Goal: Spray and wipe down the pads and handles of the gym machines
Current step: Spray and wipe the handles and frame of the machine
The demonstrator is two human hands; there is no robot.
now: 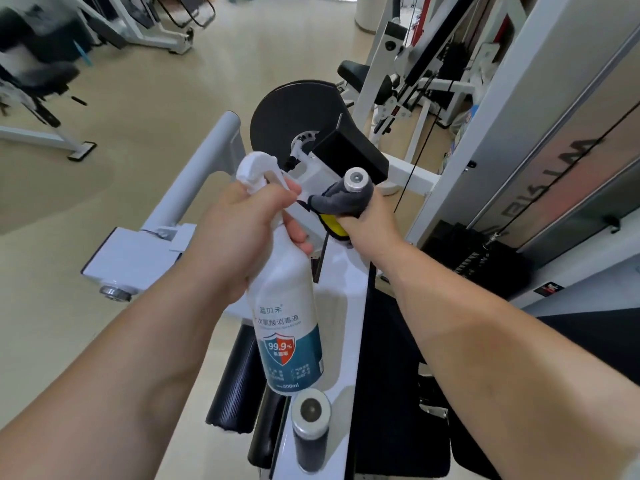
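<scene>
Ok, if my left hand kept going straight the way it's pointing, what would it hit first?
Likely the grey cloth that your right hand holds round the handle, just ahead of your left hand and spray bottle; depth is unclear.

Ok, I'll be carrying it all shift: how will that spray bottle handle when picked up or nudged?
The spray bottle is tall and narrow, so stood up it would probably tip if nudged. Its smooth plastic may turn slippery once wet. The left hand holds it by the neck alone, so it seems fairly light.
</scene>
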